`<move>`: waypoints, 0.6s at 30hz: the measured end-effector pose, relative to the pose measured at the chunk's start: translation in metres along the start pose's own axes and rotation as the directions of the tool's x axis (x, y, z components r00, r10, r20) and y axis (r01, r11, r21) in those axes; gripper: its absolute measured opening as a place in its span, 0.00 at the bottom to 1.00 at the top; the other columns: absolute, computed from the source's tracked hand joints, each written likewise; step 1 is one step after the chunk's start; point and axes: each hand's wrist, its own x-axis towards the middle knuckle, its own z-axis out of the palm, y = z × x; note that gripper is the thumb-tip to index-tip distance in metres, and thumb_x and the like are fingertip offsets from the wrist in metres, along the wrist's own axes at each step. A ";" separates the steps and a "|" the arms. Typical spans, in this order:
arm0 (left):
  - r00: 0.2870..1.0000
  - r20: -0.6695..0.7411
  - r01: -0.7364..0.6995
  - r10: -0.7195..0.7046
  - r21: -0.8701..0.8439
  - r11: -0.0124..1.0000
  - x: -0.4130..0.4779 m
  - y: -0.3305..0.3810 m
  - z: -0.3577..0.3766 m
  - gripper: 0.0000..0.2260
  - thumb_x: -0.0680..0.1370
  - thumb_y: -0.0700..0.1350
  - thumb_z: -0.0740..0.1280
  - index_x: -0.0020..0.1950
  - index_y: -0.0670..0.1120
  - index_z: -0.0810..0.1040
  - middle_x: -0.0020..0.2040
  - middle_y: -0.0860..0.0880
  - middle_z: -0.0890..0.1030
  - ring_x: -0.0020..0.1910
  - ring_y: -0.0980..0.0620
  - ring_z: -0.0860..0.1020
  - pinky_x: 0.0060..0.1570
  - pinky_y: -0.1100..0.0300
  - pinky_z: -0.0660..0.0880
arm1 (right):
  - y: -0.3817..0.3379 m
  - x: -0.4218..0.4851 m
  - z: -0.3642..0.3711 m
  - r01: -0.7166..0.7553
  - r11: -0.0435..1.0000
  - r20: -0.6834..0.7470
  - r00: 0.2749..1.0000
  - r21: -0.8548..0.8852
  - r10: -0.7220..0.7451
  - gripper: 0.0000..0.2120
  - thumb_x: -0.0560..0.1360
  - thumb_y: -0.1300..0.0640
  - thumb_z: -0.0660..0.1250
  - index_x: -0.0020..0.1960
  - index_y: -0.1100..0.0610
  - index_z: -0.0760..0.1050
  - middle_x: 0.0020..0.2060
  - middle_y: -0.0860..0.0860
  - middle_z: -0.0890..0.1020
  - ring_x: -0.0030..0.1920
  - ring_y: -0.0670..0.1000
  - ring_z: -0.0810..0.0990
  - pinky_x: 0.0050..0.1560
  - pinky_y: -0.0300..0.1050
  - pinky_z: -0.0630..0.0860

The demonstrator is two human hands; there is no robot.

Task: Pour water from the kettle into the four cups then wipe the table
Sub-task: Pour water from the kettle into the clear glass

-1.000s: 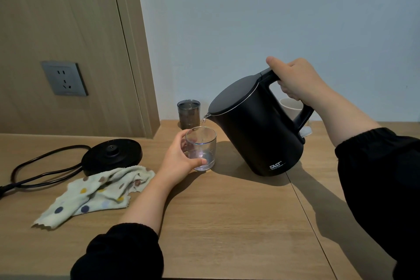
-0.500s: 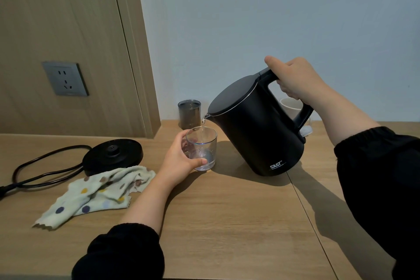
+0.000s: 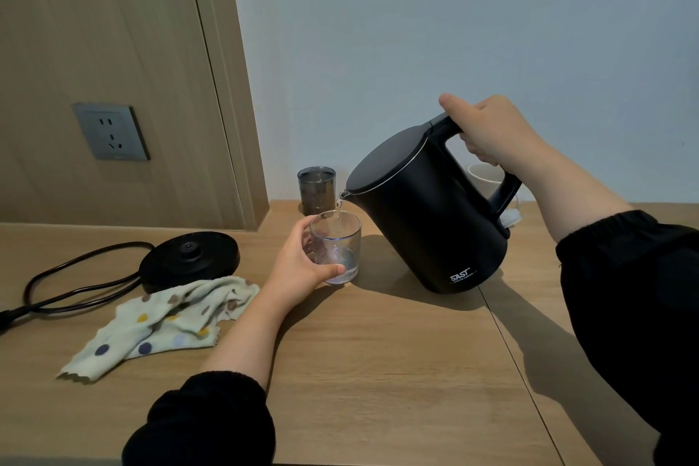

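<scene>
My right hand (image 3: 488,129) grips the handle of the black kettle (image 3: 427,216), which is tilted to the left with its spout over a clear glass cup (image 3: 340,242). A thin stream of water falls from the spout into that cup, which holds a little water at the bottom. My left hand (image 3: 299,269) is wrapped around the cup's left side as it stands on the wooden table (image 3: 378,371). A dark smoked glass cup (image 3: 316,190) stands behind by the wall. A white cup (image 3: 486,178) is partly hidden behind the kettle's handle. A spotted cloth (image 3: 162,322) lies crumpled at the left.
The kettle's black base (image 3: 189,257) sits left of the clear cup, its cord (image 3: 75,284) looping off to the left edge. A wall socket (image 3: 111,132) is on the wood panel above. A seam (image 3: 510,352) runs across the tabletop on the right.
The kettle has tipped a little further and water now streams into the clear cup. Both hands stay where they were.
</scene>
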 end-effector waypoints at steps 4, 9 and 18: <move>1.000 0.025 0.001 -0.001 0.013 1.000 0.000 0.001 -0.001 0.40 0.64 0.38 0.79 0.70 0.55 0.63 0.66 0.53 0.72 0.65 0.53 0.69 0.62 0.58 0.71 | -0.001 -0.001 0.000 -0.001 1.000 0.000 1.000 0.000 0.001 0.24 0.67 0.34 0.60 0.31 0.50 0.53 0.27 0.52 0.60 0.26 0.52 0.55 0.30 0.45 0.56; 0.999 0.034 0.005 -0.005 0.004 1.000 -0.001 0.001 -0.001 0.42 0.64 0.37 0.79 0.70 0.55 0.62 0.66 0.53 0.71 0.62 0.56 0.69 0.57 0.63 0.69 | -0.002 0.000 0.000 -0.010 1.000 0.003 1.000 0.000 0.010 0.23 0.67 0.34 0.60 0.32 0.50 0.53 0.27 0.52 0.60 0.26 0.51 0.55 0.30 0.44 0.55; 0.999 0.034 -0.005 0.004 0.044 0.999 -0.001 0.001 -0.002 0.42 0.63 0.38 0.79 0.71 0.55 0.62 0.68 0.52 0.71 0.61 0.58 0.67 0.61 0.59 0.69 | -0.002 0.000 0.000 0.000 1.000 0.005 1.000 0.000 0.000 0.24 0.67 0.35 0.60 0.31 0.50 0.53 0.26 0.51 0.59 0.26 0.52 0.55 0.31 0.45 0.55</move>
